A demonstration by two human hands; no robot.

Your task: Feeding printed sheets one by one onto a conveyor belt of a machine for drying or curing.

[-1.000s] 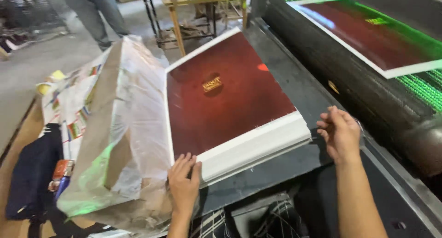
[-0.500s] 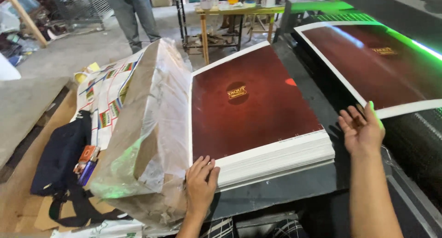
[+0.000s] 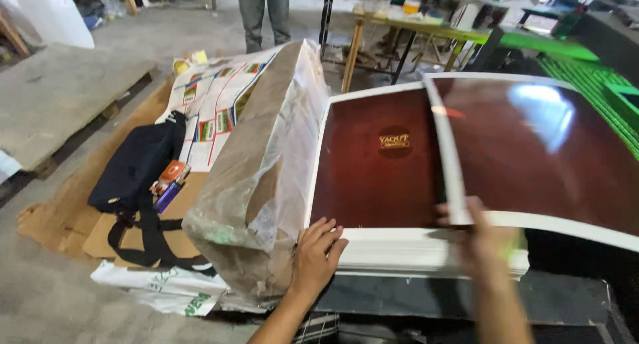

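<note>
A stack (image 3: 413,254) of large dark red printed sheets with white margins is seen lying flat at the centre. The left hand (image 3: 314,254) is spread wide and laid flat on the stack's near left corner, holding nothing. A single sheet (image 3: 532,151) is held at its near edge by the right hand (image 3: 482,244), blurred, with fingers pinched on the white margin; the sheet is raised and bowed, overlapping the stack's right part. The sheet is judged light, thin and floppy, its glossy face likely slippery and easily creased, so it is best gripped at the white border. A torn brown and plastic wrapper (image 3: 266,171) is slumped against the stack's left side. Farther left, a dark bag (image 3: 136,174) lies on cardboard.
</note>
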